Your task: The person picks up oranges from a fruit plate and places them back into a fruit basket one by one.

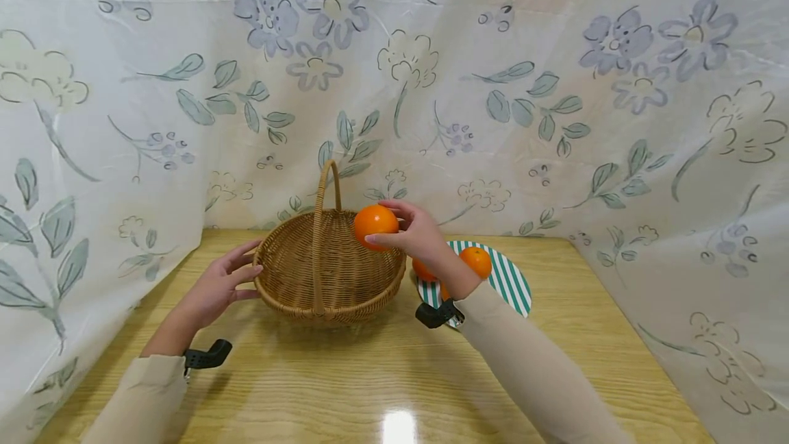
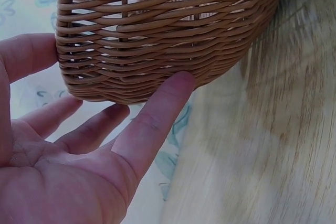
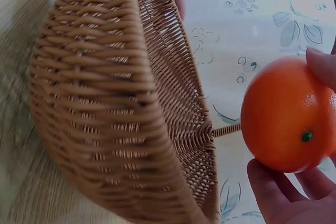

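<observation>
My right hand (image 1: 419,228) grasps an orange (image 1: 374,227) between thumb and fingers, holding it aloft above the right side of the wicker basket (image 1: 364,310), apart from the weave. The skin looks smooth and glossy, so a loose pinch might let it slip and strike the rim. My left hand (image 1: 218,279) has its fingers loosely spread, fingertips touching the basket's left side; how firmly they bear on it I can't tell. If that touch is only light, a knock from the right could slide or tip the basket on the wooden table (image 1: 345,375). The handle (image 1: 318,245) arches just left of the orange, and swinging too far across could bump it. Under my right forearm lies the striped plate (image 1: 520,290) with more oranges (image 1: 476,262); a dropped wrist might set those rolling.
</observation>
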Demonstrator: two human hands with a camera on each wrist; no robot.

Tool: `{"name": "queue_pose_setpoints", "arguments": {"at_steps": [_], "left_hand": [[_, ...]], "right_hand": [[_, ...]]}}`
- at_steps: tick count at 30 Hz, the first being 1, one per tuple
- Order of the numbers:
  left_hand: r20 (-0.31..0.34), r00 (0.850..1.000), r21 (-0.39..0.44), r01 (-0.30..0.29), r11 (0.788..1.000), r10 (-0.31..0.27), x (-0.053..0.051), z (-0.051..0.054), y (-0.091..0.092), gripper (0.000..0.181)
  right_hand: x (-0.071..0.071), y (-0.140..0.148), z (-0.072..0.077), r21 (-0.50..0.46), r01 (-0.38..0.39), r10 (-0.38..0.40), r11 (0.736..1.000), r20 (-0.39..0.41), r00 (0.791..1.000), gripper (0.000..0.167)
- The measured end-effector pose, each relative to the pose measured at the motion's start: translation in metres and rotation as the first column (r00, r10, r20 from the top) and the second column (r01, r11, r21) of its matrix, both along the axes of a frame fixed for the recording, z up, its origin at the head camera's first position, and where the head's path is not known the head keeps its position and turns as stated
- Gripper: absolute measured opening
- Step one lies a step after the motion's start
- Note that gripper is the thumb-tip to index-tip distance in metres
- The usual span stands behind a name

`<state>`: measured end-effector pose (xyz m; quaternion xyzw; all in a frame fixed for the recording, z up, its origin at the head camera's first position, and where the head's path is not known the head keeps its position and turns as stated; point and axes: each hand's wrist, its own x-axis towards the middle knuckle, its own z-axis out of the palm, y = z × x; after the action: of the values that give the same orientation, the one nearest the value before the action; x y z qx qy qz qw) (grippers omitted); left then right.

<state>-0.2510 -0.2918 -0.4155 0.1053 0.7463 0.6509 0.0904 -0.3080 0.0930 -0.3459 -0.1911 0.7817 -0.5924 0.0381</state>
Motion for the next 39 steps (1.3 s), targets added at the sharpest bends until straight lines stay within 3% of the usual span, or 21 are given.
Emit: {"name": "queue_pose_setpoints", "arguments": {"at_steps": [9,24,31,39], "left_hand": [[0.005,1.0,-0.026,-0.005,1.0,0.005,-0.005,-0.002,-0.003,0.072],[0.0,1.0,-0.036,-0.011,0.999,0.011,0.005,-0.002,0.0,0.072],[0.007,1.0,-0.045,-0.019,0.999,0.019,0.002,-0.001,-0.001,0.073],[0.009,1.0,-0.047,-0.007,0.999,0.008,-0.001,0.002,-0.001,0.073]], "right_hand": [[-0.009,-0.022,0.001,0.013,-0.016,0.016,1.0,0.026,1.0,0.071],[-0.018,-0.047,0.002,-0.036,-0.034,0.037,0.999,0.095,0.995,0.067],[-0.028,-0.062,0.001,-0.018,-0.03,0.032,0.999,0.118,0.992,0.068],[-0.039,-0.074,0.001,-0.01,-0.015,0.017,1.0,0.199,0.98,0.068]]}}
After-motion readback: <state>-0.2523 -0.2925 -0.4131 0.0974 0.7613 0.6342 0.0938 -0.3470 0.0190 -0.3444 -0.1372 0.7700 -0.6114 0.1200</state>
